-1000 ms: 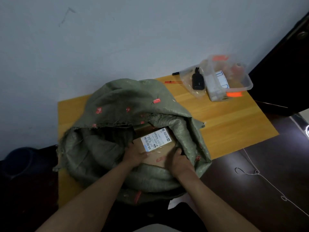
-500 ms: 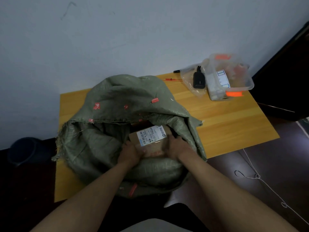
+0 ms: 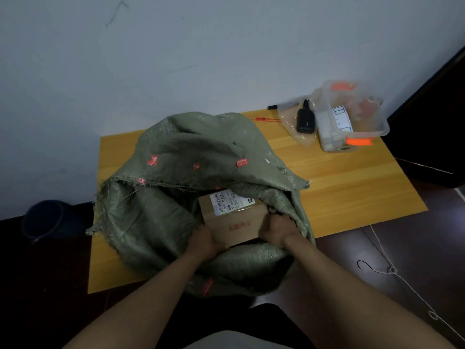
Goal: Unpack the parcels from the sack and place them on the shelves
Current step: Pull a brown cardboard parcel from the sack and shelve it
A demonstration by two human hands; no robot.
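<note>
We hold the brown box (image 3: pixel 234 220) in the green sack (image 3: pixel 176 197), left hand (image 3: pixel 203 241) and right hand (image 3: pixel 276 229) gripping its sides.

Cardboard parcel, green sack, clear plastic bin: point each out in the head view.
cardboard parcel (image 3: pixel 239 226), head view, on its brown front face with red print.
green sack (image 3: pixel 201 147), head view, on the woven cloth folded back behind the opening.
clear plastic bin (image 3: pixel 377 127), head view, on its right-hand wall.

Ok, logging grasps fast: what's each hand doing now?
Left hand: grips the cardboard parcel.
Right hand: grips the same parcel, opposite side.
</note>
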